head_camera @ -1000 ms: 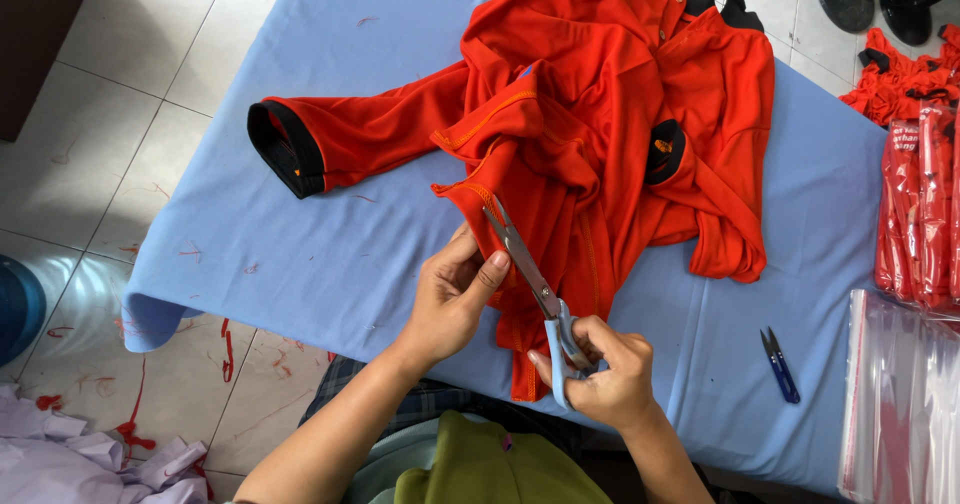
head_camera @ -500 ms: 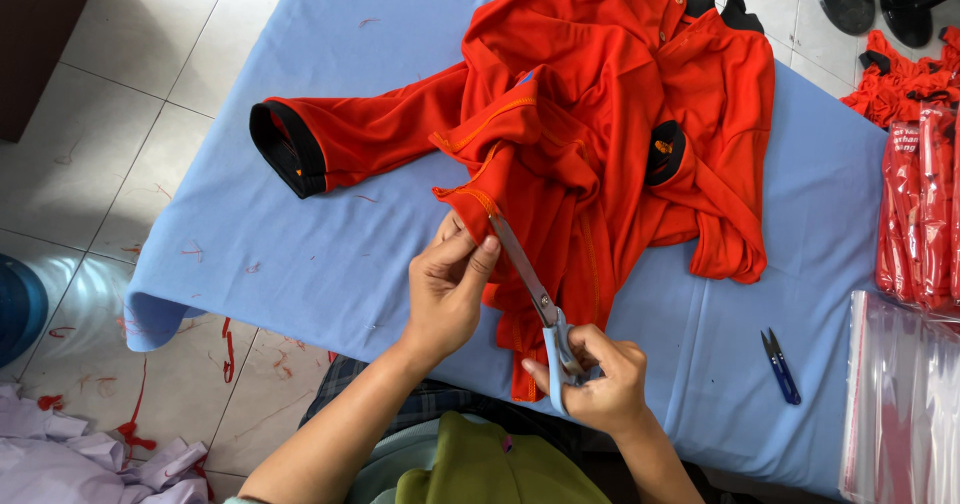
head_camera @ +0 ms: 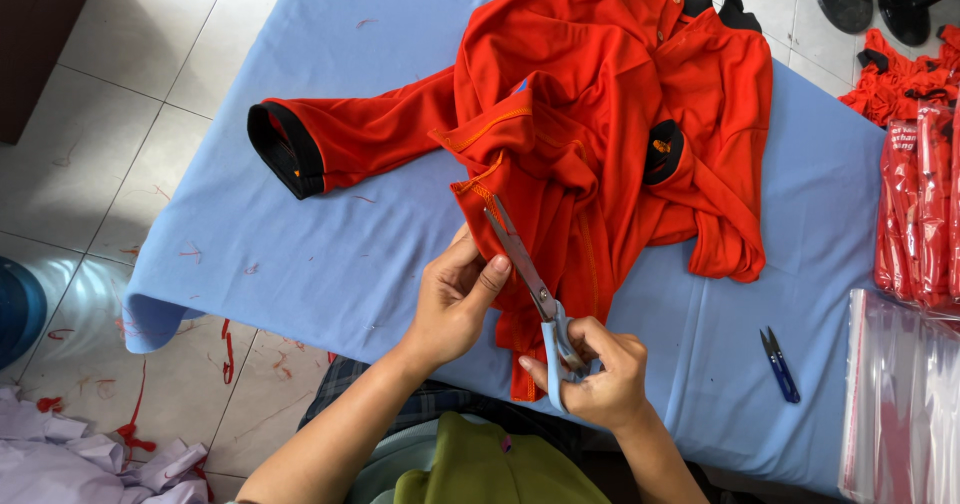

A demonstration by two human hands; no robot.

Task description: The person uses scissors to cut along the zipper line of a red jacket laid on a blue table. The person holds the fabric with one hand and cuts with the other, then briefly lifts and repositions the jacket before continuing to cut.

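A crumpled orange long-sleeved shirt (head_camera: 600, 114) with black cuffs and collar lies on a table under a light blue cloth (head_camera: 330, 254). My right hand (head_camera: 590, 369) grips blue-handled scissors (head_camera: 535, 294) whose blades point up-left onto the shirt's hem. My left hand (head_camera: 455, 299) sits just left of the blades, thumb and fingers touching the scissor blade and the shirt's edge.
Small blue thread snips (head_camera: 780, 364) lie on the cloth at right. Bagged orange garments (head_camera: 915, 204) and clear plastic bags (head_camera: 900, 404) crowd the right edge. Red thread scraps (head_camera: 130, 429) and white cloth (head_camera: 70, 459) litter the tiled floor at left.
My left hand let go of the raised hem fold it pinched half a second ago and dropped beside the blade. The scissors stayed almost in place.
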